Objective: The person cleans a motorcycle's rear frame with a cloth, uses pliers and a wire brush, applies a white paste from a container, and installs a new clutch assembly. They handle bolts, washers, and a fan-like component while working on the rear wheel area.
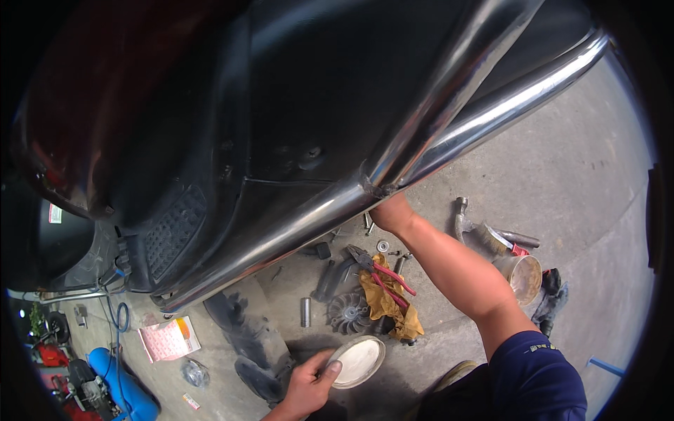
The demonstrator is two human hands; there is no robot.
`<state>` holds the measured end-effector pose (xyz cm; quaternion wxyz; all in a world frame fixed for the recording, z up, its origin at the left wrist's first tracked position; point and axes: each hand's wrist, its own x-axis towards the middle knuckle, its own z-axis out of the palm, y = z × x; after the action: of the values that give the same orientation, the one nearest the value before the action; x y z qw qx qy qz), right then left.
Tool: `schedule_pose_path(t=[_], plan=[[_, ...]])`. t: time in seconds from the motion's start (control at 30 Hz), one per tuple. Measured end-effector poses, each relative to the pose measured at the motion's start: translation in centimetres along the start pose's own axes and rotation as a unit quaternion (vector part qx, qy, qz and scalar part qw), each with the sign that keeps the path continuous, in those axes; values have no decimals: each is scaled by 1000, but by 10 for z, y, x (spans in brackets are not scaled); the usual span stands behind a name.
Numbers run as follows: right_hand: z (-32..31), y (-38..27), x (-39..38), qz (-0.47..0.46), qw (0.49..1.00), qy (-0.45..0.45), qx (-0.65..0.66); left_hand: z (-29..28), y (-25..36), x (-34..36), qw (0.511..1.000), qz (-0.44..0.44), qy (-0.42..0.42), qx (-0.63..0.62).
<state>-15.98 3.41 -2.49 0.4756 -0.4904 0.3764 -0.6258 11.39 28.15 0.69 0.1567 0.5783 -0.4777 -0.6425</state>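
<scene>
In my left hand [309, 384], closed with the thumb over the rim, is a round pale lid [358, 361], held low near the floor. My right hand [392, 212] reaches under the chrome side bar [281, 242] of a dark vehicle [295, 91]; its fingers are hidden behind the bar. Below that hand, pliers [379, 270] with red handles lie on crumpled brown paper [393, 302]. A finned fan wheel [349, 313] rests beside the paper. Small bolts [369, 224] and a ring-shaped bearing [382, 246] are close to the right hand.
Right of my forearm lie a hammer [462, 217], a wire brush [493, 240], a round tin [523, 277] and dark gloves [552, 298]. A metal cylinder [305, 312] stands left of the fan wheel. Farther left are a printed card [168, 339], a plastic bag [195, 373] and a blue tank [126, 386].
</scene>
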Motion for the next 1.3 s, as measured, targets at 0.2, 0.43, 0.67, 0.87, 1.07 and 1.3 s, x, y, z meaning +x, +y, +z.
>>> schedule_pose_path(t=[0.2, 0.43, 0.67, 0.87, 1.07, 1.3], plan=[[-4, 0, -1, -12, 1000, -7, -12, -1, -3, 0, 1000, 3, -2, 13], [-7, 2, 0, 34, 999, 11, 18, 1, -5, 1, 1000, -4, -8, -15], [-11, 1, -3, 6, 994, 20, -109, 2, -1, -1, 1000, -17, -11, -21], [-13, 4, -2, 27, 992, 14, -126, 2, -3, -1, 1000, -14, -5, -21], [-14, 8, -2, 11, 995, -22, -96, 1, -7, 0, 999, -6, -1, -31], [-15, 4, 2, 55, 989, -31, -131, 1, -2, 0, 1000, 4, -3, 8]])
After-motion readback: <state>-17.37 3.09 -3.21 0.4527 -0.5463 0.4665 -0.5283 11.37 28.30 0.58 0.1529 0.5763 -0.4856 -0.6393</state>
